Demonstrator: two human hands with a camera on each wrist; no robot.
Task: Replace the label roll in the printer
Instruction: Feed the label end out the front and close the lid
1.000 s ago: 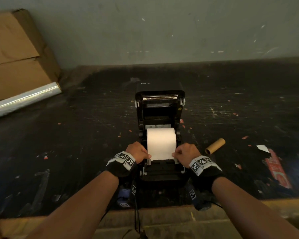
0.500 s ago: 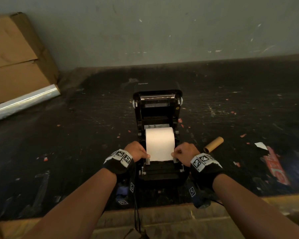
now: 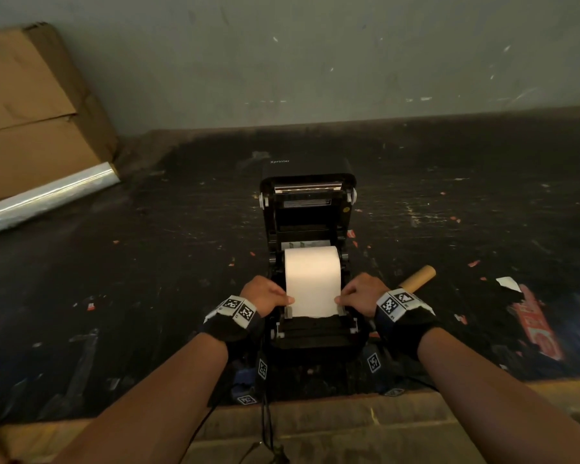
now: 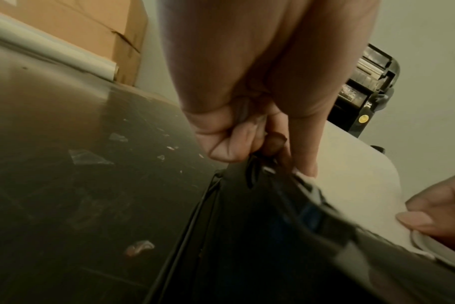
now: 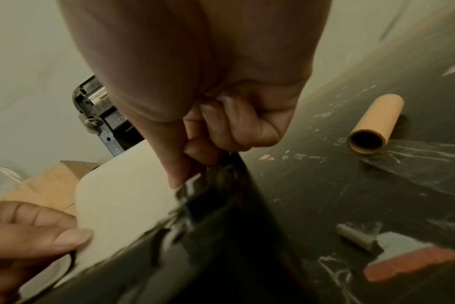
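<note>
Paper from the label roll (image 3: 312, 272) is running toward you across the open printer (image 3: 310, 333), the roll's axis lying left to right. Your left hand (image 3: 265, 296) and right hand (image 3: 360, 296) are pinching its side edges, fingers curled, level with each other. Feeding it squarely nearward is depending on both pulling evenly, I judge.

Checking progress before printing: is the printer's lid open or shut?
Open. The printer's lid stands tilted back, with the white label roll exposed in the bay below.
</note>
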